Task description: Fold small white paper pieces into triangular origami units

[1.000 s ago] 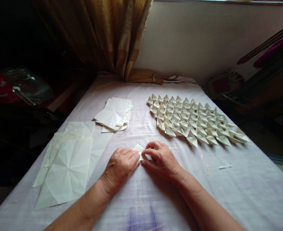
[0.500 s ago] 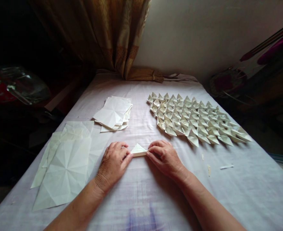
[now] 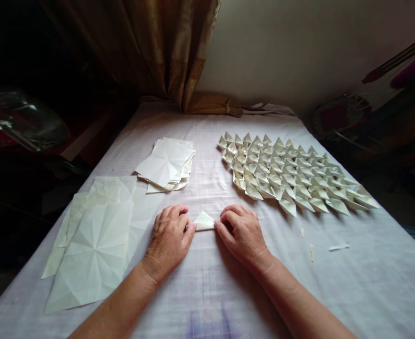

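A small piece of folded paper (image 3: 204, 222), triangular with its peak pointing away from me, lies between my hands on the cloth-covered surface (image 3: 207, 268). My left hand (image 3: 169, 235) pinches its left corner between thumb and fingers. At the right corner, my right hand (image 3: 243, 235) pinches it in the same way. Several folded paper boats (image 3: 281, 169) stand in close rows beyond my right hand. To the left of my left hand lie loose creased paper sheets (image 3: 94, 249), overlapping one another.
A stack of creased paper sheets (image 3: 167, 162) sits beyond my left hand. Small paper scraps (image 3: 339, 246) lie to the right. At the far end hangs a brown curtain (image 3: 179, 56) beside a pale wall (image 3: 264, 52). A transparent container (image 3: 27, 122) is at the far left.
The strip along the folded paper's lower edge no longer shows, and the piece now looks like a flat triangle. Both hands remain at its corners. The view has shifted slightly.
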A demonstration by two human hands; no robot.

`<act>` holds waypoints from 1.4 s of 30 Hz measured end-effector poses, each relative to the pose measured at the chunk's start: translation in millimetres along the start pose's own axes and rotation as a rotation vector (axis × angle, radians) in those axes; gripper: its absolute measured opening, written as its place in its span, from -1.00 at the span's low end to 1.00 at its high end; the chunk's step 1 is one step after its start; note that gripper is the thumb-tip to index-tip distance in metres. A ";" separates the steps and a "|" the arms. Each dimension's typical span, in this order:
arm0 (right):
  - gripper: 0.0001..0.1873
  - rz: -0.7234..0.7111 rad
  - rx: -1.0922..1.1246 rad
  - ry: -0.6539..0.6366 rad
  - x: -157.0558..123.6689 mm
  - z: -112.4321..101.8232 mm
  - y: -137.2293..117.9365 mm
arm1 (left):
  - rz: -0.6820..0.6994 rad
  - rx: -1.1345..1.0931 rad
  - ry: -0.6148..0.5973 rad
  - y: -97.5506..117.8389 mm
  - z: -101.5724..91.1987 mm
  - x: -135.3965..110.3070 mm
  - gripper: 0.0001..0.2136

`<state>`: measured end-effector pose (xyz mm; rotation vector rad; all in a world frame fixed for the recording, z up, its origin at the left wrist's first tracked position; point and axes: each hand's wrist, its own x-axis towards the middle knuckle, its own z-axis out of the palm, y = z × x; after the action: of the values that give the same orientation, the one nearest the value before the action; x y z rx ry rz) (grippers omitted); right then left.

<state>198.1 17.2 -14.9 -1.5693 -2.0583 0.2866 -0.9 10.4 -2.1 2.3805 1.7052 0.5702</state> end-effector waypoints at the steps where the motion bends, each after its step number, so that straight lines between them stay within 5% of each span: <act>1: -0.82 -0.001 -0.008 0.000 0.0 0.0 -0.2 | -0.003 -0.002 -0.004 -0.2 -0.1 0.3 -0.84; 30: -0.97 -0.011 0.029 -0.036 1.1 4.2 -9.5 | -0.061 -0.035 -0.069 -3.1 2.6 3.4 -0.95; 35: -0.79 0.018 -0.024 -0.036 3.5 8.6 -19.8 | -0.062 -0.032 -0.036 -0.2 5.1 3.6 -0.86; 42: -0.92 0.046 0.006 -0.026 -3.5 1.7 2.1 | -0.075 -0.040 -0.078 -0.9 2.7 3.1 -0.91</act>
<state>199.6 14.7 -18.3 -1.6195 -2.0409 0.3313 0.2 13.9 -4.3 2.2696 1.7246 0.4890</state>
